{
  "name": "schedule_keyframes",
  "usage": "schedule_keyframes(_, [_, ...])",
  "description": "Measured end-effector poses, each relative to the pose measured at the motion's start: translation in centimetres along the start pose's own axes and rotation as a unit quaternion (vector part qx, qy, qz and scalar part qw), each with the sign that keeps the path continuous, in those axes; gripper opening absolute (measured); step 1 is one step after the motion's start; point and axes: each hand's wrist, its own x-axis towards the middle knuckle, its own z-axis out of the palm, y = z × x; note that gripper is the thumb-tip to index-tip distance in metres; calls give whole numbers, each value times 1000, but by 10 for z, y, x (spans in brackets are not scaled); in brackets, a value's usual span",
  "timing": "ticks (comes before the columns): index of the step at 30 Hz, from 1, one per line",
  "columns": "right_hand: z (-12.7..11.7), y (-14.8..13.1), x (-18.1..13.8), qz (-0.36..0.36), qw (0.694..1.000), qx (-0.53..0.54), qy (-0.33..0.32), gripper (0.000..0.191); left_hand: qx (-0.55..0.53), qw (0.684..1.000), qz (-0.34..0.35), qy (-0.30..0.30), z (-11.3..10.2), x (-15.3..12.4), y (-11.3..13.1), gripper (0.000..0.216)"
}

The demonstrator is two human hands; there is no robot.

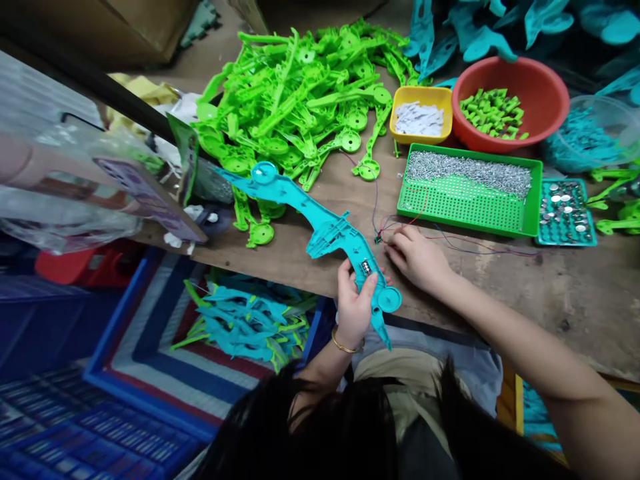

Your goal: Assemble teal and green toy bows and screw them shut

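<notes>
Here the left hand (353, 303) clamps the teal part (325, 230) steady, so the right hand (417, 257) can pinch the wires (376, 207).

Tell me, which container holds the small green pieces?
The round red bowl; the yellow tub holds white bits, the green tray metal screws.

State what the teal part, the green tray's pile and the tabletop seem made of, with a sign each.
Teal part: probably moulded plastic; even colour, ribs.
Pile in green tray: likely metal; silvery glint.
Tabletop: seemingly bare wood; brown, matte.
</notes>
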Motion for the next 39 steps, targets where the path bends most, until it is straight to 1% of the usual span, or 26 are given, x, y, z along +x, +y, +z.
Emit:
schedule_keyframes(2, [-1, -1, 1, -5, 1000, 17, 9, 18, 9, 1000, 10, 11, -2, 2, -1, 51])
schedule_keyframes(5, [0, -8, 10, -26, 999, 14, -13, 26, 12, 999, 25, 31, -3, 4, -1, 50])
schedule_keyframes(8, [1, -15, 23, -22, 998, -42, -51, 27, -6, 1000, 12, 18, -3, 4, -1, 49])
schedule_keyframes(11, [-2, -14, 26, -13, 995, -70, -76, 28, -10, 1000, 3, 8, -2, 4, 0, 50])
schedule_keyframes(13, [-8, -9, 20, -15, 997, -27, -74, 29, -12, 1000, 1, 5, -1, 3, 0, 52])
schedule_keyframes(15, [-16, -3, 10, -9, 995, 83, -47, 28, -17, 1000, -1, 0, 0, 3, 1, 53])
schedule_keyframes(16, [-19, 1, 4, 2, 988, 151, -28, 28, -20, 1000, -1, -4, 1, 3, 2, 54])
schedule_keyframes(18, [-23, 7, -8, 40, 959, 279, -9, 28, -19, 1000, 1, -8, 3, 3, 3, 54])
schedule_keyframes(20, [-23, 10, -19, 82, 929, 360, -20, 31, -13, 1000, 4, -9, 6, 4, 3, 55])
schedule_keyframes(22, [-20, 11, -28, 95, 915, 390, -31, 33, -6, 1000, 5, -10, 8, 5, 3, 55])
schedule_keyframes(25, [-14, 10, -37, 79, 903, 422, -27, 30, -4, 1000, 6, -9, 11, 7, 3, 56])
schedule_keyframes(29, [-12, 8, -41, 78, 863, 498, -39, 22, -1, 1000, 14, -6, 13, 10, 4, 55])
schedule_keyframes(34, [-13, 8, -41, 87, 856, 508, -40, 24, -7, 1000, 17, 4, 14, 12, 6, 57])
schedule_keyframes(39, [-15, 7, -42, 100, 860, 499, -45, 26, 10, 999, 21, 22, 14, 12, 6, 56])
